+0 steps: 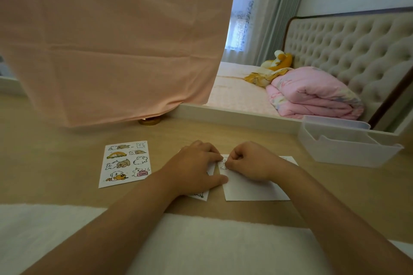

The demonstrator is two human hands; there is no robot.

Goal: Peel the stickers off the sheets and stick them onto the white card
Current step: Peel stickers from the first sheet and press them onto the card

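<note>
A white card (250, 190) lies on the wooden table in front of me. My right hand (250, 161) rests on its upper left part with curled fingers, pinching a small white cartoon sticker (224, 162) against the card. My left hand (196, 167) lies flat over a second sticker sheet (201, 195), mostly hiding it; its thumb touches the card's left edge and its fingertips meet the sticker. A full sticker sheet (125, 163) with several cartoon animals lies to the left, untouched.
A clear plastic organiser box (348, 143) stands at the right rear of the table. A pink cloth (111, 40) hangs over the back left, with a gold lid (149, 121) under its hem. A white cloth (156, 241) lies on the near edge.
</note>
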